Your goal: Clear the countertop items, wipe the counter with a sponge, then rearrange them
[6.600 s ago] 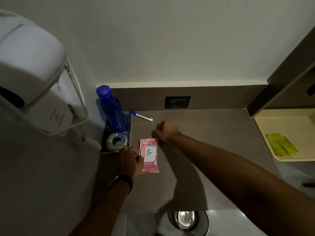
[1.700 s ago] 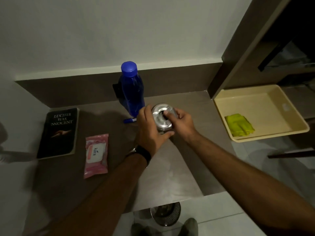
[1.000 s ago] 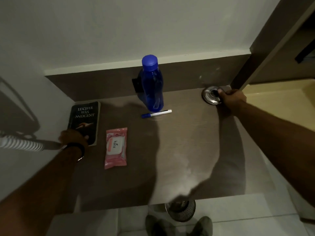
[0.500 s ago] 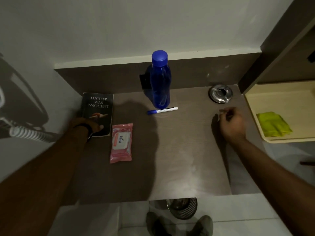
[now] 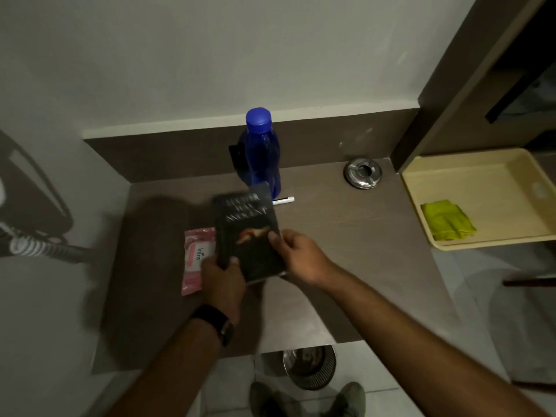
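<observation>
Above the middle of the brown countertop (image 5: 361, 266) I hold a black book (image 5: 245, 227), blurred by motion. My left hand (image 5: 221, 276) grips its lower left corner and my right hand (image 5: 296, 251) grips its right edge. A pink wipes pack (image 5: 195, 260) lies flat just left of the book, partly hidden by my left hand. Behind the book stands a blue bottle (image 5: 261, 149), with a white pen (image 5: 284, 200) lying at its foot. A round metal ashtray (image 5: 363, 172) sits at the back right corner.
A cream tray (image 5: 487, 182) holding a yellow-green cloth (image 5: 446, 219) sits to the right of the counter. Under the counter's front edge a metal bin (image 5: 310, 367) stands on the floor, by my feet. A coiled hose (image 5: 33, 246) hangs on the left wall.
My left hand lifted the book from the back left of the counter and carried it to the middle. My right hand came over from near the ashtray and took the book's right edge.
</observation>
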`<state>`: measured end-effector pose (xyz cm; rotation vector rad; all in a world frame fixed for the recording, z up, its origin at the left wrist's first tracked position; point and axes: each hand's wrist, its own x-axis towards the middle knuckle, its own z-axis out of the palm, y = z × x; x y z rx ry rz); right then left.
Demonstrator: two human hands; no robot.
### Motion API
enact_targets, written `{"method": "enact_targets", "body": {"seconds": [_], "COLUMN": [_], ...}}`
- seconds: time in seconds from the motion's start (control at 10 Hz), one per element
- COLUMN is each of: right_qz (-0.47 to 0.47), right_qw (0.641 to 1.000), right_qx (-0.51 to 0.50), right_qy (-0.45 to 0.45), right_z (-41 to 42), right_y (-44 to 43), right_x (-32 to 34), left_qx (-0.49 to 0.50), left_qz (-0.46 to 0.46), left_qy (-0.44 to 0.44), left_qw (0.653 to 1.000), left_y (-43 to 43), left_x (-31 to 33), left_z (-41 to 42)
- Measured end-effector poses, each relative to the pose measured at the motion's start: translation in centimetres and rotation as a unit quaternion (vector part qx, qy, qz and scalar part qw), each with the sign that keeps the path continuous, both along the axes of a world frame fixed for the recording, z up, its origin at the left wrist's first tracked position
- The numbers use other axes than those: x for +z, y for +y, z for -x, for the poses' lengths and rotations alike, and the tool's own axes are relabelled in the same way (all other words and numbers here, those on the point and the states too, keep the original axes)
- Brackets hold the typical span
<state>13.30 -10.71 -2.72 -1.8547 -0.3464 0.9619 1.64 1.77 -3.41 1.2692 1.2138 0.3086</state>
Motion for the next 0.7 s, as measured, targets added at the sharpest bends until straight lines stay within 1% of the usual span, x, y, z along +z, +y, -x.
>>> {"method": "enact_targets", "body": {"seconds": [0.1, 0.2, 0.3, 0.4, 0.5, 0.6, 0.7], "right_qz": [0.152, 0.23, 0.229, 0.238, 0.305, 0.298, 0.223], "right_qw": [0.978, 0.961, 0.961, 0.953, 0.921, 0.909, 0.929], "right_qx": [0.049, 0.067, 0.033, 0.02, 0.063, 0.081, 0.042], "right_qy": [-0.133, -0.136, -0.15, -0.187, -0.234, -0.279, -0.292], "right_z": [0.3, 0.7, 1.1, 1.2, 1.4, 1.3, 0.2], "right_y": [-2.5, -4.8, -5.6, -5.3, -5.0, -6.0, -8.4], "right_x": [-2.0, -4.0, -5.2, -5.0, -3.8, -1.7, 3.6], "left_qx": [-0.069, -0.171, -0.206, -0.204, -0.238, -0.261, -0.271], "left_qz": [-0.007, -0.116, -0.168, -0.197, -0.195, -0.253, -0.357], "left_qy": [0.064, 0.119, 0.155, 0.149, 0.155, 0.149, 0.117], "left_qw": [0.996, 0.971, 0.951, 0.947, 0.939, 0.92, 0.886], "left_y": [-3.8, -4.5, -4.3, -4.6, -4.9, -4.7, -4.5], "left_x": [-2.5, -4.0, -4.4, -3.9, -3.0, -1.6, 2.3], "left_z": [0.8, 1.8, 2.8, 2.8, 3.1, 3.4, 2.5]}}
